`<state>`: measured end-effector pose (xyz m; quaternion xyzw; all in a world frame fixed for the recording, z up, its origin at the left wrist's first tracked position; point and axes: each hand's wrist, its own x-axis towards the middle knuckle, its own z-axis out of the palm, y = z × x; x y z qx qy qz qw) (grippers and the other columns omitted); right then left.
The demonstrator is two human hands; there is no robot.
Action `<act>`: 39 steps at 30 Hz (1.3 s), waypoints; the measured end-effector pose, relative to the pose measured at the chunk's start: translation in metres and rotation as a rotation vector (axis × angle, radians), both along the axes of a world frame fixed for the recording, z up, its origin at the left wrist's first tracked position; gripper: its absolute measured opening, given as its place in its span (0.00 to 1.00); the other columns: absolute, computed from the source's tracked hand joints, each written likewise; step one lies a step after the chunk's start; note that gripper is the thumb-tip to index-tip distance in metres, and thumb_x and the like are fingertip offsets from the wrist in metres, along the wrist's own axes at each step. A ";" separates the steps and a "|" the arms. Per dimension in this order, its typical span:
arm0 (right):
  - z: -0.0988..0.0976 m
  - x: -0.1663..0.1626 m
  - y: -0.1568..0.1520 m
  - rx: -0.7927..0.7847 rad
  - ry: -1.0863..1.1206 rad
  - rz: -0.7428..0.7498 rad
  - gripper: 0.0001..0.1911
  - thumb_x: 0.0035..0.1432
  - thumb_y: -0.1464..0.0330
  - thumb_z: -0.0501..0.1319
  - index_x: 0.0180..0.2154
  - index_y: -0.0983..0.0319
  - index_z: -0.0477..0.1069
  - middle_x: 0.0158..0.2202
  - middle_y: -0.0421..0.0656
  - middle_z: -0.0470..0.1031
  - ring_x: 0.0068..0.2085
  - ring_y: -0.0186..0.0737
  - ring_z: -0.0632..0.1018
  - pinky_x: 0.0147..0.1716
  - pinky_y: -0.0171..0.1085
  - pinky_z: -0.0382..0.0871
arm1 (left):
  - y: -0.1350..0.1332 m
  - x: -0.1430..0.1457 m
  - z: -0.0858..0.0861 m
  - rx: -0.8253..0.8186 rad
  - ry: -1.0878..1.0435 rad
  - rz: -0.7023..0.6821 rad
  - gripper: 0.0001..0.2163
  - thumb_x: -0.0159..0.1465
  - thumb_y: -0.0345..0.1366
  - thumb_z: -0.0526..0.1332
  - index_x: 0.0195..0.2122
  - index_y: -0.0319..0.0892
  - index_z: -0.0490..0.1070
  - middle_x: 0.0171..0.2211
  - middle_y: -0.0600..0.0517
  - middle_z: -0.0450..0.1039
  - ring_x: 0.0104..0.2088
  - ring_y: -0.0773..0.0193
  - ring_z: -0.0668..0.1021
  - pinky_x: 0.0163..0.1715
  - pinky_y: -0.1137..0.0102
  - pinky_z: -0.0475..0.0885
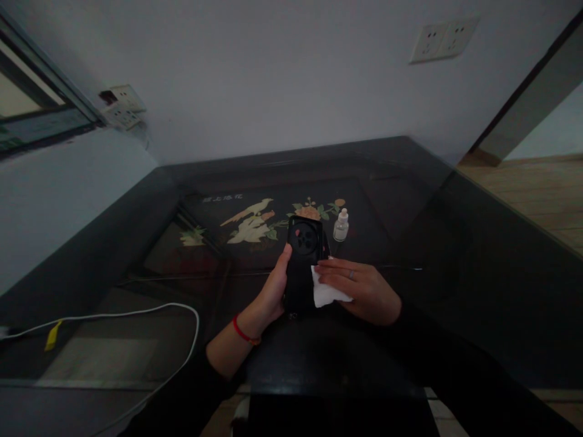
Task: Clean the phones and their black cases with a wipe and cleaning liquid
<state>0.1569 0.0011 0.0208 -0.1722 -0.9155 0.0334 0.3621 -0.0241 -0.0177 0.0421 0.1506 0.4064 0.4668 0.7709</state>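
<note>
A black smartphone (300,267) with a large round camera block is held upright over the table, its back toward me. My left hand (274,285) is closed around its left edge, the thumb lying along the side. A folded white tissue (325,291) is in my right hand (364,288), pressed against the phone's lower right part. The fingers of that hand cover part of the tissue. Just beyond the right hand stands a small clear dropper bottle (340,226) with a white cap, upright on the table.
The dark glossy table (410,200) has a bird-and-flower picture (250,227) on its top. A white cable (132,314) with a yellow tag (53,335) curves across the left side. Wall sockets (444,39) are at the upper right, and more sockets (122,108) at the left corner.
</note>
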 end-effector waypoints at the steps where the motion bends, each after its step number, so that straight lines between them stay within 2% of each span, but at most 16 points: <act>1: 0.000 0.000 0.000 0.005 -0.006 0.006 0.12 0.57 0.79 0.55 0.42 0.70 0.74 0.47 0.54 0.78 0.51 0.45 0.78 0.53 0.44 0.73 | 0.000 0.000 -0.001 0.005 0.003 0.003 0.28 0.70 0.47 0.44 0.61 0.30 0.62 0.45 0.39 0.78 0.44 0.57 0.80 0.53 0.64 0.68; 8: 0.000 0.005 0.004 0.034 0.067 -0.131 0.14 0.58 0.79 0.56 0.45 0.67 0.73 0.50 0.53 0.77 0.55 0.45 0.75 0.54 0.46 0.73 | -0.004 0.002 0.000 0.034 0.038 0.042 0.23 0.70 0.42 0.48 0.64 0.42 0.59 0.50 0.46 0.76 0.47 0.59 0.78 0.52 0.64 0.69; 13: -0.001 0.010 0.009 0.036 0.080 -0.282 0.22 0.57 0.81 0.55 0.52 0.66 0.71 0.51 0.50 0.76 0.57 0.45 0.73 0.55 0.45 0.72 | -0.007 -0.003 -0.003 0.068 0.055 -0.167 0.25 0.68 0.46 0.51 0.65 0.45 0.56 0.50 0.43 0.75 0.42 0.53 0.79 0.43 0.57 0.74; 15: -0.002 0.011 0.011 0.022 0.032 -0.309 0.23 0.56 0.81 0.55 0.53 0.67 0.70 0.51 0.51 0.76 0.56 0.45 0.73 0.55 0.45 0.72 | -0.008 -0.004 -0.005 0.090 0.084 -0.184 0.26 0.66 0.47 0.53 0.64 0.46 0.58 0.50 0.43 0.74 0.42 0.53 0.79 0.40 0.58 0.75; 19: -0.003 0.011 0.012 0.025 -0.062 -0.226 0.22 0.54 0.82 0.55 0.51 0.66 0.72 0.52 0.50 0.76 0.56 0.45 0.73 0.55 0.46 0.71 | -0.006 -0.004 -0.006 0.117 0.094 -0.107 0.24 0.66 0.46 0.55 0.62 0.48 0.60 0.54 0.45 0.72 0.46 0.54 0.78 0.45 0.59 0.74; 23: 0.001 0.009 0.007 0.065 -0.108 -0.072 0.18 0.54 0.79 0.58 0.47 0.65 0.74 0.49 0.47 0.78 0.53 0.44 0.77 0.54 0.45 0.72 | -0.003 -0.002 -0.006 0.205 0.083 0.050 0.22 0.66 0.41 0.57 0.61 0.46 0.63 0.55 0.47 0.72 0.54 0.56 0.73 0.55 0.63 0.67; 25: 0.001 0.009 0.005 0.086 -0.086 -0.046 0.16 0.55 0.78 0.58 0.46 0.65 0.74 0.48 0.47 0.79 0.52 0.44 0.77 0.54 0.45 0.72 | -0.002 -0.002 -0.007 0.224 0.068 0.083 0.22 0.66 0.39 0.57 0.61 0.45 0.63 0.56 0.48 0.71 0.56 0.57 0.72 0.57 0.65 0.64; 31: -0.001 0.009 0.008 0.073 -0.037 -0.170 0.19 0.57 0.78 0.57 0.51 0.68 0.71 0.51 0.51 0.76 0.54 0.46 0.76 0.53 0.47 0.73 | -0.003 -0.003 -0.007 0.105 0.028 -0.004 0.23 0.67 0.44 0.54 0.63 0.47 0.60 0.53 0.48 0.74 0.47 0.59 0.78 0.52 0.62 0.69; 36: 0.000 0.004 0.002 0.119 -0.117 -0.079 0.16 0.57 0.78 0.57 0.47 0.69 0.73 0.49 0.49 0.78 0.52 0.47 0.77 0.51 0.47 0.74 | 0.000 -0.004 -0.007 0.060 0.058 0.046 0.25 0.68 0.48 0.49 0.58 0.37 0.67 0.47 0.43 0.77 0.44 0.58 0.79 0.49 0.66 0.70; 39: 0.002 0.001 -0.005 0.082 -0.160 -0.007 0.15 0.57 0.75 0.59 0.46 0.68 0.73 0.47 0.49 0.79 0.50 0.46 0.77 0.46 0.43 0.77 | 0.002 -0.005 -0.008 0.076 0.066 0.048 0.27 0.68 0.50 0.45 0.54 0.34 0.71 0.46 0.42 0.78 0.46 0.57 0.79 0.49 0.66 0.71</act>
